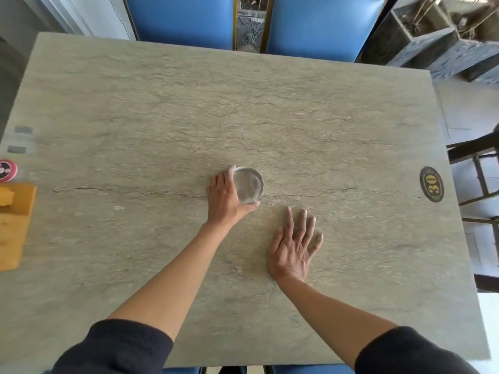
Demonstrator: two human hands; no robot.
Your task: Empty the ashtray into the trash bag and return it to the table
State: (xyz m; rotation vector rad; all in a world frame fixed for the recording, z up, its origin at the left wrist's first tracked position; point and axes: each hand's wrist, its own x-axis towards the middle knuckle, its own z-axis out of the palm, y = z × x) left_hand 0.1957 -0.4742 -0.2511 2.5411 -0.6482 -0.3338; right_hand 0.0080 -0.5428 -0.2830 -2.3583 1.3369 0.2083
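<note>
A small round metal ashtray (249, 186) stands near the middle of the grey-green stone table (297, 117). Its inside looks pale and dusty, with no butts that I can make out. My left hand (225, 197) wraps its left side, fingers at the far rim and thumb at the near rim. My right hand (294, 248) lies flat on the table with fingers spread, a little to the right of and nearer than the ashtray, holding nothing. No trash bag is in view.
Two blue chairs (183, 20) stand at the far edge. A yellow wooden board (16, 225) and a red round tin (7, 170) sit at the left edge. A black oval "30" plaque (432, 184) marks the right side. Dark stools (478, 168) stand to the right.
</note>
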